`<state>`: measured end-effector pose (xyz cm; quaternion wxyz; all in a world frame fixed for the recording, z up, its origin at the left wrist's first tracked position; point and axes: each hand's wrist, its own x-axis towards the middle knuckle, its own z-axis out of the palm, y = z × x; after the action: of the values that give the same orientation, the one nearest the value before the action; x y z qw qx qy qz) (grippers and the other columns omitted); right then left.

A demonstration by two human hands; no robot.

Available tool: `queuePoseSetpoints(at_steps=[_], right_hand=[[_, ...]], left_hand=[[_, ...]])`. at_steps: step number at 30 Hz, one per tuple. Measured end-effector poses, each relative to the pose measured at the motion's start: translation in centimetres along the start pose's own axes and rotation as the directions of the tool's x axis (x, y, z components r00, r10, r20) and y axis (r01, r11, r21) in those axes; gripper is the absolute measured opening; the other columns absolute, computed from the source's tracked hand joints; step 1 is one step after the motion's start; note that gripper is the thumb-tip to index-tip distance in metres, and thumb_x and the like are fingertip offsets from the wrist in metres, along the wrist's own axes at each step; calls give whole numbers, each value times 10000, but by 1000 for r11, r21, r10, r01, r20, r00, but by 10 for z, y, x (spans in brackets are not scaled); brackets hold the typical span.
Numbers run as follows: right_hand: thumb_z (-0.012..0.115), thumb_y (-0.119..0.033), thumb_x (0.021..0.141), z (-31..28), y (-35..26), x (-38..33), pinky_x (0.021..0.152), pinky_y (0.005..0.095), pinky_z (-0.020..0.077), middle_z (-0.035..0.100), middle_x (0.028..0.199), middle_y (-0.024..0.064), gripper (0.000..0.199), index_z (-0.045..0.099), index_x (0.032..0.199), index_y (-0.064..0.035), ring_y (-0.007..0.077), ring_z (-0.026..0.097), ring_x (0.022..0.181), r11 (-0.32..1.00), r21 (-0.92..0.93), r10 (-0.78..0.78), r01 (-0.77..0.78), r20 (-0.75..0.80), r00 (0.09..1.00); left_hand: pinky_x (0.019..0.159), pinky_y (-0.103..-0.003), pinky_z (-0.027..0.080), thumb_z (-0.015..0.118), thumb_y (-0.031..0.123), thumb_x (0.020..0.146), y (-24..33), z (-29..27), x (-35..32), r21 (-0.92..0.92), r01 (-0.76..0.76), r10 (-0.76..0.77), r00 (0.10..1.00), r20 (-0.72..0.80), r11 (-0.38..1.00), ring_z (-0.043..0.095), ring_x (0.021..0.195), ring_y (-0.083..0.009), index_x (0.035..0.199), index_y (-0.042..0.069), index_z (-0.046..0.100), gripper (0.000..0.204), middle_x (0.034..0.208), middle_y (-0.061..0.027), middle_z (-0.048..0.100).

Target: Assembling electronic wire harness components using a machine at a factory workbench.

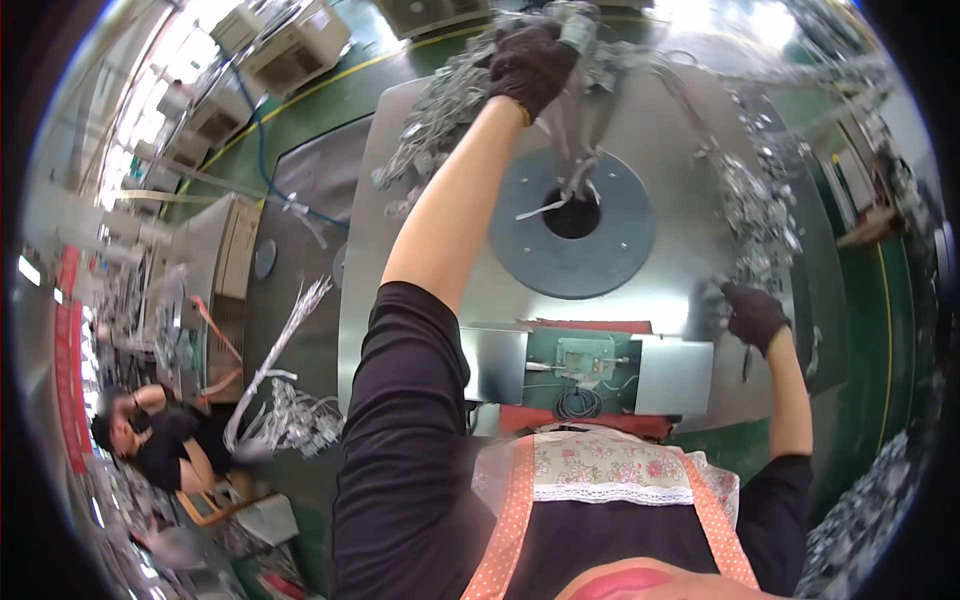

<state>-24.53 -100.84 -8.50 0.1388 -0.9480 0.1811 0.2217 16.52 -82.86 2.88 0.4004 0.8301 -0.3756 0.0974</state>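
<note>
- Left hand (530,62), dark glove, arm stretched out to far edge of metal desk (660,130), fingers clamped on a clump of shiny metal parts (450,100).
- Thin metal strips (570,185) hanging below that hand, dangling into round hole (572,215) at centre of grey disc (572,222).
- Right hand (755,315), dark glove, at right edge of desk, fingers curled into second pile of metal parts (760,220); grip closed, exact piece held cannot tell.
- Green recess with small device and coiled cable (580,370) in near edge of desk.
- Floral apron with orange straps (610,470) at bottom.
- Another person (160,440) crouched on floor at left, beside bundle of metal strips (290,400).
</note>
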Motion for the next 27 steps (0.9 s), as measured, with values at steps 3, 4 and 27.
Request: queuePoseSetpoints(at_steps=[3, 4, 27], right_hand=[[676, -136, 836, -22, -7, 12, 1047, 467, 481, 594, 1375, 206, 657, 478, 1454, -35, 430, 578, 1237, 978, -187, -177, 88, -543, 821], [681, -132, 835, -32, -8, 21, 1044, 463, 485, 588, 1383, 208, 715, 428, 1497, -40, 432, 575, 1241, 936, -324, -340, 137, -729, 594], [616, -232, 910, -120, -164, 206, 779, 536, 525, 701, 975, 207, 314, 568, 1194, -108, 457, 665, 902, 863, 193, -83, 467, -858, 507]], left_hand=[[796, -491, 508, 508, 700, 909, -8, -18, -20, 8, -103, 102, 979, -177, 995, 681, 846, -399, 815, 96, 767, 664, 820, -217, 707], [774, -471, 513, 562, 666, 901, -14, -26, -23, 10, 19, -18, 993, -120, 1000, 671, 787, -374, 772, 93, 765, 621, 821, -206, 703], [980, -416, 493, 557, 482, 999, -136, -125, -44, 385, -440, 540, 816, -206, 812, 632, 1156, -357, 1271, 38, 649, 528, 1275, -259, 633]])
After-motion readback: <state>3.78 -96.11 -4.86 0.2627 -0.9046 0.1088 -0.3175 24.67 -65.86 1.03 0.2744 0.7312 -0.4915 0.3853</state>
